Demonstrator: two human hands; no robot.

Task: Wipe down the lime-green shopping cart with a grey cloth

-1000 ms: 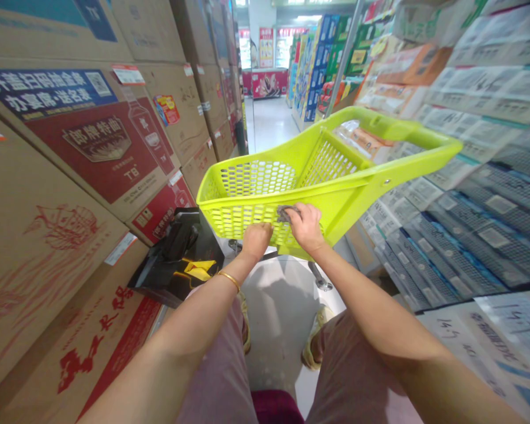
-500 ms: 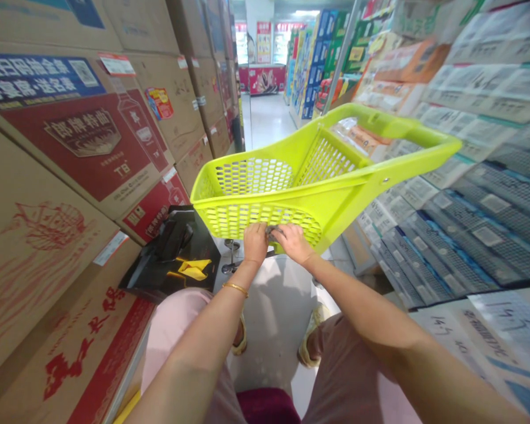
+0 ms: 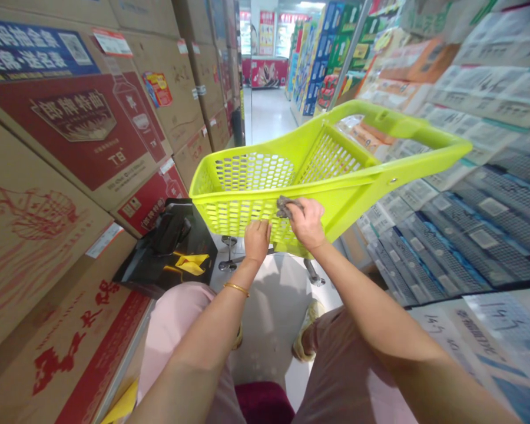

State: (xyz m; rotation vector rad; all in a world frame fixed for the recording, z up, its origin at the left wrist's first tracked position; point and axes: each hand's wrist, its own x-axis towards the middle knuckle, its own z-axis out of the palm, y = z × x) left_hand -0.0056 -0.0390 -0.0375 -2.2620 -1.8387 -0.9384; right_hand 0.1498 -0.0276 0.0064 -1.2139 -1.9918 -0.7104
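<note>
A lime-green plastic shopping cart [image 3: 348, 206] stands sideways in front of me, its handle to the right. My right hand [image 3: 309, 224] is closed on a crumpled grey cloth [image 3: 287, 207] and holds it against the mesh side, just under the rim. Lower and to the left, my left hand [image 3: 257, 240] has its fingers curled over at the lower part of the mesh side; the fingertips are hidden. The cart's basket shows no goods in it.
Stacked cardboard cartons [image 3: 75, 129] wall the left side. A black bag [image 3: 159, 259] with a yellow piece stands by my left knee. Packaged goods [image 3: 481, 224] are piled on the right. Metal cart casters [image 3: 227, 265] rest on the pale floor [image 3: 274, 306].
My right hand has moved up and a little right along the cart's side, taking the grey cloth with it, away from my left hand. My left hand stays nearly in place.
</note>
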